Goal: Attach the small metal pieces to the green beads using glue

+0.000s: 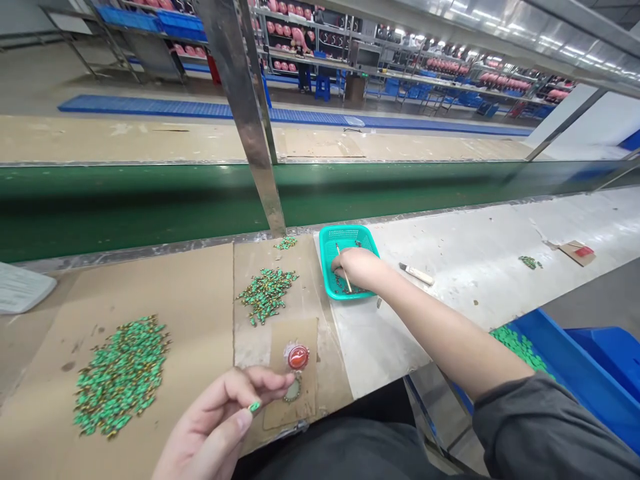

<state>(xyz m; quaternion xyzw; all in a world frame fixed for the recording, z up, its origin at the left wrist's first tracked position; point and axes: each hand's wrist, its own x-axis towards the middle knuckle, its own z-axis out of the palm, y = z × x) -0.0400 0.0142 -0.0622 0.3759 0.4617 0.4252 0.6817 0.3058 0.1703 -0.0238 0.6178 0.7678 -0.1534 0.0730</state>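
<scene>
My left hand (220, 417) pinches a small green piece (255, 406) between thumb and finger, low in the view. Just past its fingertips, a red round cap (298, 357) and a dull round cap (292, 388) lie on a small cardboard square (310, 400). My right hand (357, 267) reaches into a turquoise basket (327, 283) with small dark pieces in it. A thin stick (346, 275) slants out from under its fingers, which are bent and partly hidden. Left of the basket are piles of green and gold pieces, one medium (267, 293) and one large (123, 377).
A knife-like tool (417, 274) lies right of the basket. Behind the table (475, 247) runs a green belt (125, 207), with a slanting metal post (250, 120) before it. At lower right stands a blue bin (565, 360) holding green pieces. A person (303, 63) stands far back.
</scene>
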